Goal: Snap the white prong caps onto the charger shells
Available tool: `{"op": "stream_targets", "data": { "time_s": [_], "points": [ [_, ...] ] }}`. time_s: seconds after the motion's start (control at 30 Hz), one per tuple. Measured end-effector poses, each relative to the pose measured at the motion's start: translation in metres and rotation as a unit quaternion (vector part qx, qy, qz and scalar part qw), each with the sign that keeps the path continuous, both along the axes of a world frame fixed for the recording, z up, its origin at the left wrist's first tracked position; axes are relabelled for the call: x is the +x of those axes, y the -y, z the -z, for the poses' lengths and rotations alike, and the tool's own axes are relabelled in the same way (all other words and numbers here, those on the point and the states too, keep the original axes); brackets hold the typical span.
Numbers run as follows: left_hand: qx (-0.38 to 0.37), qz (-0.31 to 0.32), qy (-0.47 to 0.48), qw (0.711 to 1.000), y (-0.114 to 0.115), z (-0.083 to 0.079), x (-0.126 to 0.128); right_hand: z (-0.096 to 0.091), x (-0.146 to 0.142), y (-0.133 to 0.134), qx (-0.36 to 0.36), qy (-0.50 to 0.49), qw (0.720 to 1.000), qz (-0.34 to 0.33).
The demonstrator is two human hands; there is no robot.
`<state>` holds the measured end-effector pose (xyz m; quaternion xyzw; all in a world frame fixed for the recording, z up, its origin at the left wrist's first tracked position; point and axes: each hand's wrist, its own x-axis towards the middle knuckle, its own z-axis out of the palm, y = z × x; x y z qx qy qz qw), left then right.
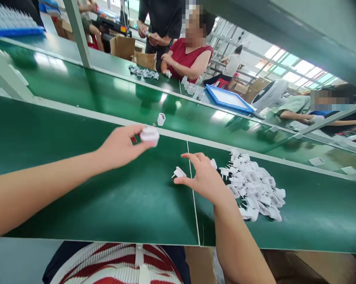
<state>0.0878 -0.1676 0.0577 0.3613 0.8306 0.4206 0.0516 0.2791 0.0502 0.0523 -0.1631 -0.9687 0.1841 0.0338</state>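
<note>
Between thumb and fingers, my left hand (123, 146) pinches a white plastic charger housing (150, 136) just above the green work surface. My right hand (203, 173) has its thumb and fingers spread apart. Close to its thumb, a white plug piece with metal pins (179, 172) lies on the surface; whether they touch I cannot tell. To the right of that hand is a heap of similar white plug pieces (253, 185), some with pins sticking up. A white housing (161, 119) with an open end stands on the belt beyond the pale rail.
The pale rail (107, 120) runs between the near surface and the green belt (115, 92). A grey post (77, 33) rises at the left. Across the belt are people, a blue-framed tray (229, 98), a white fan (269, 94) and small parts (144, 72).
</note>
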Motion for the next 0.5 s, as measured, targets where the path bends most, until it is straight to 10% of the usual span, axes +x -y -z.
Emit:
{"op": "stream_targets", "data": {
  "time_s": [0.27,0.5],
  "points": [
    [-0.171,-0.214,-0.069,0.959,-0.01,0.01,-0.187,0.027,-0.022,-0.011,-0.133,0.041,0.99,0.037],
    [-0.201,-0.347,-0.099,0.911,-0.027,0.004,-0.203,0.032,-0.028,-0.013,-0.207,-0.01,0.977,0.043]
  ]
}}
